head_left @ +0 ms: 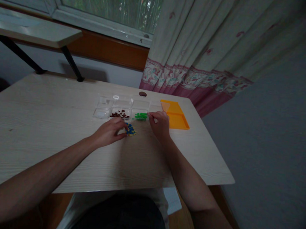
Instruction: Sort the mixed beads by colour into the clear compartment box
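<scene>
My left hand (pixel 112 130) is at the near side of a small pile of blue and yellow pieces (pixel 131 129) on the table. Its thumb and fingers are curved and apart, with the tips touching the pile's left edge. To the right, my right hand (pixel 159 123) is pinched, its fingertips beside some bright green pieces (pixel 141 116); what lies in the pinch is too small to make out. Those green pieces sit in one compartment of a clear plastic tray (pixel 101 113). Dark brown pieces (pixel 120 114) fill another compartment, just beyond my left hand.
A yellow-orange tray (pixel 178 120) lies to the right of my right hand, partly under the clear tray's end. The pale wooden table (pixel 73 131) has a cable hole (pixel 142 93) near its back edge. A raised shelf (pixel 40 30) stands at the back left; a curtain (pixel 186 45) hangs behind.
</scene>
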A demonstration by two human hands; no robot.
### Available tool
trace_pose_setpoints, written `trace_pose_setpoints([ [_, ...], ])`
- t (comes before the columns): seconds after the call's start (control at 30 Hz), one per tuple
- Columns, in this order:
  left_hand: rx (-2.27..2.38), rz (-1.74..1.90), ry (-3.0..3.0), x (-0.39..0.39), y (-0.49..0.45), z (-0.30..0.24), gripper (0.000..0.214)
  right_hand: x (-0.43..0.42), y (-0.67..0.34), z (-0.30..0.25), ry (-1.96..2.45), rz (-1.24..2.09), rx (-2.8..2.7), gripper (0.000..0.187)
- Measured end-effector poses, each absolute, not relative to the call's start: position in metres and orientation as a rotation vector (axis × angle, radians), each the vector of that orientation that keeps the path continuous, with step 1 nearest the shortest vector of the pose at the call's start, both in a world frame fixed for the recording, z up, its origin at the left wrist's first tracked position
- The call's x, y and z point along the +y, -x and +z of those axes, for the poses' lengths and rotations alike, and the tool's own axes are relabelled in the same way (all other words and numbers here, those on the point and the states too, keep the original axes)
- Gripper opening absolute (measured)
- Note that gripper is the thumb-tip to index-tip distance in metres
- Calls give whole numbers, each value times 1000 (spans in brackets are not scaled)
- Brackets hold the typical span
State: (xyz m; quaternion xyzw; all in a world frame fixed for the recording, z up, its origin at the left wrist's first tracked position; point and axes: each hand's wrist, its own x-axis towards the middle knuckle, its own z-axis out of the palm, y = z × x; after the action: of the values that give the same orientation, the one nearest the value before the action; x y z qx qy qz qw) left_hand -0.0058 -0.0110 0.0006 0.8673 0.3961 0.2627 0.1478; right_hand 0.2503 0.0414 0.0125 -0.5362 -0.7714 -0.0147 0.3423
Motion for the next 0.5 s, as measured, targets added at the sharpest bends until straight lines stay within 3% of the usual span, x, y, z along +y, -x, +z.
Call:
trace_pose_setpoints([
  [0.5, 1161, 651, -2572, -16, 1, 4, 17, 41, -250, 15, 1397, -18, -2042, 28],
])
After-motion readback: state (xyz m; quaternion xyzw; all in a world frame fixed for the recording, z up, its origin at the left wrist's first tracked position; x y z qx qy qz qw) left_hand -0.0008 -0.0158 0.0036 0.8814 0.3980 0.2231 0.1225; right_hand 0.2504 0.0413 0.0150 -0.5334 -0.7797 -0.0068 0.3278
